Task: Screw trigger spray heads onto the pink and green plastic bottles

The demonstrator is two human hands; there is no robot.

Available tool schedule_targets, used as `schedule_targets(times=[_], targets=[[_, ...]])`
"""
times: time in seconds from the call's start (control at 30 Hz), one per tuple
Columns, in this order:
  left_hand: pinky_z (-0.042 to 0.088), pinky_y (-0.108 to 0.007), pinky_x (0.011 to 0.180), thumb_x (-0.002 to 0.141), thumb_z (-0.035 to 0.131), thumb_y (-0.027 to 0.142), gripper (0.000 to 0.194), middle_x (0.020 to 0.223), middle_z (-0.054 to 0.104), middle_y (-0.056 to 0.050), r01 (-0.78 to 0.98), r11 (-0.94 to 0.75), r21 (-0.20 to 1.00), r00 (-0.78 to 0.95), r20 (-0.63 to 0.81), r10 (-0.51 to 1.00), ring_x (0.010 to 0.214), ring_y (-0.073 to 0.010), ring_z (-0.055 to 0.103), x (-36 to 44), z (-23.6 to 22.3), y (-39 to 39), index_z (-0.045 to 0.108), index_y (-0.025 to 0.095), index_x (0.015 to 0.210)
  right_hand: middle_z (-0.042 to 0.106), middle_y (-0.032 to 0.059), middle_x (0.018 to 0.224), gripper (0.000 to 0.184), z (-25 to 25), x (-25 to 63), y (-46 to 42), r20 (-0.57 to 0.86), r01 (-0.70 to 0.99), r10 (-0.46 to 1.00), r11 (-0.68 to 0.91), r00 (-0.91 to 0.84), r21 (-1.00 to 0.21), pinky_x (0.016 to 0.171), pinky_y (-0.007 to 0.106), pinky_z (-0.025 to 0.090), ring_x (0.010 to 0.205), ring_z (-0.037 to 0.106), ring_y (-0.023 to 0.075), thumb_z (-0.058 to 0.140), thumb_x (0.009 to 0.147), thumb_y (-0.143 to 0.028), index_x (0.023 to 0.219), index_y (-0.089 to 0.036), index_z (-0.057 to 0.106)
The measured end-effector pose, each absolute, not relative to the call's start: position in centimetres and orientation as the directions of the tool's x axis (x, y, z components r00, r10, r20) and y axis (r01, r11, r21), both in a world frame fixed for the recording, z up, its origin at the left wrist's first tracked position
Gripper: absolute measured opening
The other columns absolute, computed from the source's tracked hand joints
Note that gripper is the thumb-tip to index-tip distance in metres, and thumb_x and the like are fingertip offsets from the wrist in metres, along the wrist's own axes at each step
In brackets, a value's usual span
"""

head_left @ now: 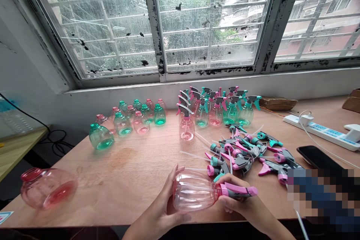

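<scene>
Left hand (160, 210) and right hand (234, 204) grip a pink spray bottle (194, 191), its tube inside, over the table (126, 191); loose sprayers (239, 153) lie beyond, then upright pink and green bottles (202, 114) below the window (210, 22).

Wood desk (132, 191) against big barred window (210, 22), black flecks on frame. Far end of desk: white power strip (315, 130) w/ white cable (299, 120), black phone (317, 156) just below, brown pkg (278, 103) by sill.
</scene>
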State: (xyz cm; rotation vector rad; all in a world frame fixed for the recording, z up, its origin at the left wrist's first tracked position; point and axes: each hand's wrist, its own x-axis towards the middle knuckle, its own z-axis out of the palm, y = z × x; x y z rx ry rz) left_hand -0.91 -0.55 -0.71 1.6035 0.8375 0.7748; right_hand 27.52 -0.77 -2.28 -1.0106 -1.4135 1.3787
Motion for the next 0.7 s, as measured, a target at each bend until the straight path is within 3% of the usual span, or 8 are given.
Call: schedule_targets(times=[0.27, 0.47, 0.7], targets=[[0.012, -0.052, 0.126, 0.093, 0.07, 0.035, 0.096, 0.169, 0.016, -0.004, 0.164, -0.157, 0.974, 0.564, 0.038, 0.825, 0.153, -0.0313, 0.024, -1.4, -1.63, 0.02, 0.0, 0.048, 0.157, 0.054, -0.0058, 0.062, 0.033, -2.33, 27.57, -0.74, 0.045, -0.031, 0.959, 0.037, -0.279, -0.999, 0.053, 0.025, 0.043, 0.053, 0.05, 0.0138, 0.079, 0.079, -0.049, 0.089, -0.022, 0.063], [0.008, -0.053, 0.127, 0.083, 0.082, 0.037, 0.115, 0.171, 0.012, -0.004, 0.161, -0.173, 0.972, 0.575, 0.05, 0.817, 0.156, -0.0331, 0.015, -1.33, -1.34, -0.06, -0.005, 0.046, 0.158, 0.055, -0.006, 0.063, 0.032, -2.53, 27.62, -0.67, 0.053, -0.05, 0.959, 0.04, -0.279, -0.998, 0.052, 0.023, 0.042, 0.054, 0.05, 0.0123, 0.081, 0.079, -0.045, 0.09, -0.02, 0.064], [0.009, -0.049, 0.128, 0.092, 0.07, 0.045, 0.096, 0.171, 0.012, -0.004, 0.148, -0.143, 0.979, 0.546, 0.04, 0.837, 0.157, -0.0301, 0.013, -1.11, -1.03, -0.6, 0.002, 0.038, 0.16, 0.056, -0.0058, 0.063, 0.03, -2.42, 27.65, -0.66, 0.062, -0.061, 0.957, 0.047, -0.285, -0.997, 0.053, 0.023, 0.041, 0.055, 0.05, 0.0125, 0.081, 0.08, -0.044, 0.091, -0.02, 0.065]])
